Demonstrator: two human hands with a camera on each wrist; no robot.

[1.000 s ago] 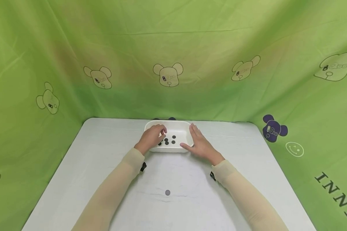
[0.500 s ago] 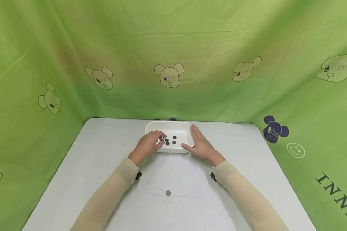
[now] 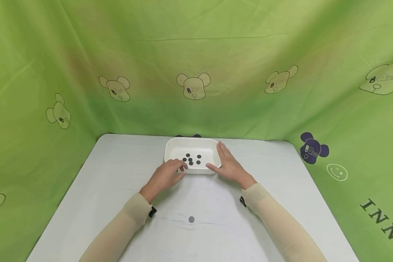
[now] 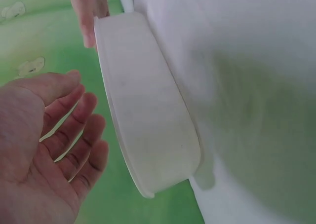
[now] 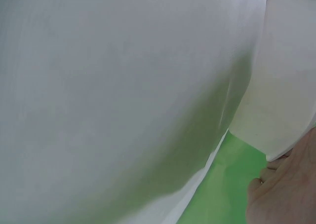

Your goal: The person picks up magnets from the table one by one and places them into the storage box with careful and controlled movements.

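A white rectangular basin point(image 3: 193, 171) stands near the table's far edge with several small dark round discs point(image 3: 190, 160) on its floor. My left hand point(image 3: 163, 177) is at the basin's front left corner, fingers loosely bent. In the left wrist view, the left hand point(image 4: 54, 140) shows a bare palm with nothing in it, apart from the basin wall point(image 4: 148, 105). My right hand point(image 3: 230, 165) rests against the basin's right end, its fingers straight along the side and its thumb over the front rim. The right wrist view catches only part of the right hand point(image 5: 289, 184) beside the rim.
A grey round disc point(image 3: 191, 219) lies on the white-covered table point(image 3: 216, 233) toward me. Green cloth point(image 3: 157, 116) printed with bear heads hangs around the table's back and sides.
My left hand has drawn back from inside the basin to its front left corner, uncovering more of the discs. The right hand stays at the right end.
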